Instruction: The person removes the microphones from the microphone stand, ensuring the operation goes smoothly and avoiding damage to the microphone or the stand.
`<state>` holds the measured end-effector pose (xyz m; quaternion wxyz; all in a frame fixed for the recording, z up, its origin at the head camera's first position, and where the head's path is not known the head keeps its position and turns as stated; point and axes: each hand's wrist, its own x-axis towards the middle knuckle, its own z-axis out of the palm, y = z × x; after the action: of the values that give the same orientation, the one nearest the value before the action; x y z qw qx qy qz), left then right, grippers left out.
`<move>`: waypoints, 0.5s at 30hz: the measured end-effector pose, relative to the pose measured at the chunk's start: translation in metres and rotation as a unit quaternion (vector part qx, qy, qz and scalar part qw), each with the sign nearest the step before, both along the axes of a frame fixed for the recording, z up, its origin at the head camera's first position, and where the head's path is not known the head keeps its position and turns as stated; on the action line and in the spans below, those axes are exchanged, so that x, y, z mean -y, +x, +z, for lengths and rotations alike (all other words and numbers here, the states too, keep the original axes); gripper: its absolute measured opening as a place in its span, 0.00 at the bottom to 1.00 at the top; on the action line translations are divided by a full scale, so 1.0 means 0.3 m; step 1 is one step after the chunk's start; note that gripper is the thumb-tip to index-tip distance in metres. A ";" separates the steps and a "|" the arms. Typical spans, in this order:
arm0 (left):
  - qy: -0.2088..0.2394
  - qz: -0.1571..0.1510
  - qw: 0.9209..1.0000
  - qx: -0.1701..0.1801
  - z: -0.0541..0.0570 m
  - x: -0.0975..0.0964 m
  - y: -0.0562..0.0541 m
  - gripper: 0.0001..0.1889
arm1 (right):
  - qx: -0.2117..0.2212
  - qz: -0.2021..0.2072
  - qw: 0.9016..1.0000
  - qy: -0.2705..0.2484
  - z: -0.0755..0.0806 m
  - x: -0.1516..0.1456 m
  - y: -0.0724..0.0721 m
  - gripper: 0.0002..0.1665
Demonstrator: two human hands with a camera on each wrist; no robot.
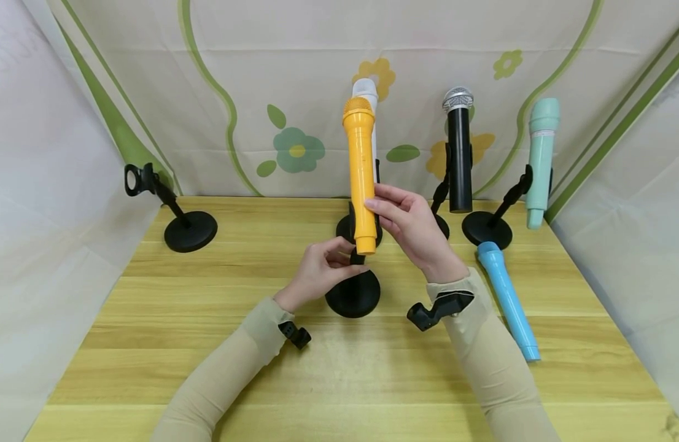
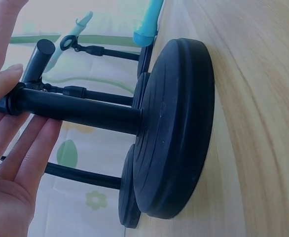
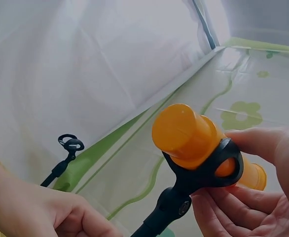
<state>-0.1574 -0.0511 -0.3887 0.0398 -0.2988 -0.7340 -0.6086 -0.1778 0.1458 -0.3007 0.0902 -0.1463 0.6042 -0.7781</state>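
A yellow microphone [image 1: 361, 166] stands nearly upright in the clip [image 3: 211, 170] of a black desk stand. My right hand [image 1: 408, 224] pinches its body between thumb and fingers, close beside the clip. Lower down, my left hand [image 1: 323, 270] grips the post [image 2: 80, 108] of that same stand, just under the clip. The stand's round base [image 1: 355, 298] rests on the table. Directly behind the yellow microphone, a white microphone [image 1: 366, 89] is mostly hidden.
At the left stands a black stand [image 1: 190, 230] with a bare clip. To the right, a black microphone [image 1: 459, 159] and a mint-green microphone [image 1: 541, 153] sit in stands. A light-blue microphone [image 1: 509, 301] lies on the table [image 1: 339, 380] beside my right forearm. Fabric walls enclose the table.
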 end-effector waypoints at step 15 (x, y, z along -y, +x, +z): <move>-0.002 0.003 1.000 -0.008 -0.001 -0.003 -0.003 0.11 | 0.006 -0.013 1.000 -0.016 0.006 0.013 -0.011 0.29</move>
<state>-0.1584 -0.0503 -0.3889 0.0467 -0.3018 -0.7353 -0.6050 -0.1810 0.1420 -0.2988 0.0813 -0.1356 0.5932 -0.7894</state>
